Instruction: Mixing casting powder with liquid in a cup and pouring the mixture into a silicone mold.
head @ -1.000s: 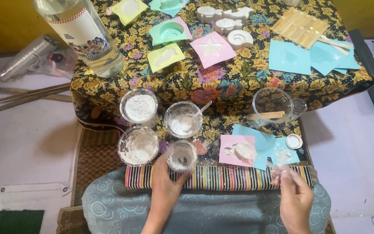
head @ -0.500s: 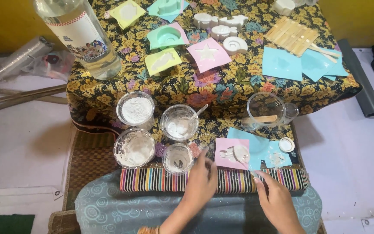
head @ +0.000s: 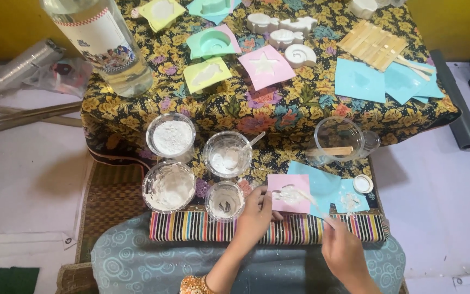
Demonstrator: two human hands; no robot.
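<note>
On the pink mould, both hands have arrived.

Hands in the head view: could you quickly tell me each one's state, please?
Left hand: fingers resting on the pink mould, steadying it.
Right hand: closed on a thin stick.

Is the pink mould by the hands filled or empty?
Filled: the pink mould holds white paste in its cavity, and the right hand holds a stick over it.
</note>
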